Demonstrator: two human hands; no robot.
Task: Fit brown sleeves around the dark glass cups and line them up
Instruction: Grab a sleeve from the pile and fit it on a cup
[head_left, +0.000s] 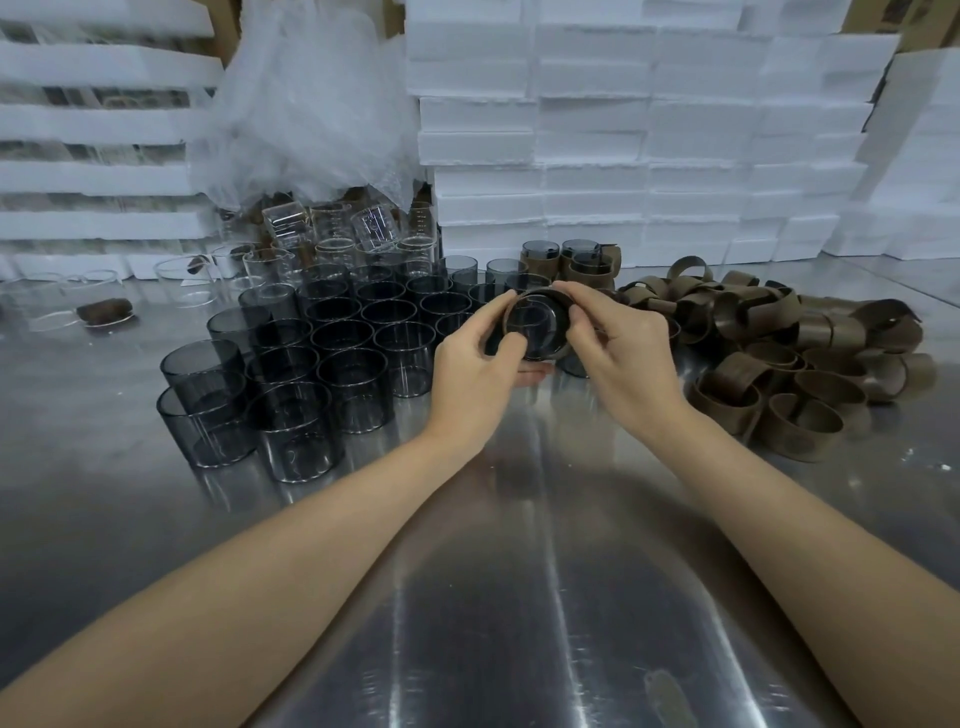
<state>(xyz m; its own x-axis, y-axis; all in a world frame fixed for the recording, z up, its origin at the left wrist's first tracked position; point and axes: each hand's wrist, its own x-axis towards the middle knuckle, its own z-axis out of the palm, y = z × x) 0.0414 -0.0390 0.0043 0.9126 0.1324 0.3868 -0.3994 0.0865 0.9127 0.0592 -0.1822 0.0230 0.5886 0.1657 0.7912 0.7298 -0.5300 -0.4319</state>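
Note:
Both hands hold one dark glass cup (535, 327) above the table, its mouth tilted toward me. A brown sleeve (550, 297) wraps its rim. My left hand (478, 364) grips the cup's left side and underside. My right hand (613, 343) pinches the sleeve on the right. Several bare dark cups (322, 364) stand packed together to the left. A few sleeved cups (576, 262) stand at the back near the foam wall. A heap of loose brown sleeves (779, 353) lies to the right.
The metal table (519, 597) is shiny and bare near me. Clear glass beakers (337, 234) and bubble wrap (306, 104) sit at the back left. White foam boxes (649, 130) are stacked along the back. A brown roll (106, 312) lies at far left.

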